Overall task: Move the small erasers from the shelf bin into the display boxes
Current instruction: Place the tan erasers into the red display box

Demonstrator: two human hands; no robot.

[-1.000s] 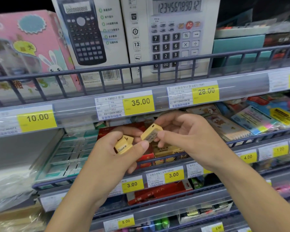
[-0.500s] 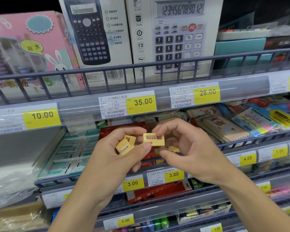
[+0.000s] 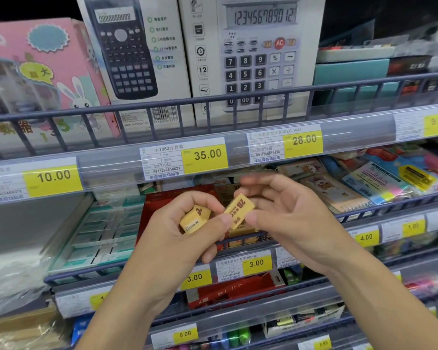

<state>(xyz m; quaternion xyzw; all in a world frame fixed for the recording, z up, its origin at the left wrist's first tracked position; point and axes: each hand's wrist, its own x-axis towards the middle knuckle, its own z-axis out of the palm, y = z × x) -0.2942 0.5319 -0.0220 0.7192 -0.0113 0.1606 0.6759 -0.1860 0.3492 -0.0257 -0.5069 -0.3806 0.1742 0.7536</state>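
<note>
- A yellow eraser marked 2B sits tilted at the centre of the frame, in front of the middle shelf, pinched between the thumb tips of both hands.
- The right hand, coming in from the lower right, pinches that eraser's right edge with its thumb; its other fingers curl loosely above and behind it.
- The left hand, coming in from the lower left, grips two more yellow erasers in its curled fingers, just left of the tilted one, while its thumb tip touches the tilted eraser's lower left edge.
- Directly behind the hands a red display box stands on the middle shelf, with yellow packaging showing just below the erasers; what lies inside is too hidden to tell.
- Left of the red box lie rows of teal and white flat packs.
- Right of the hands, at mid right, are notepads and colourful sticky-note packs.
- Yellow price tags run along the shelf rails, reading 10.00, 35.00, 28.00 and, lower down, 3.00.
- Along the top of the frame stand two calculator boxes behind a wire rail, with a pink rabbit-printed box at upper left.
</note>
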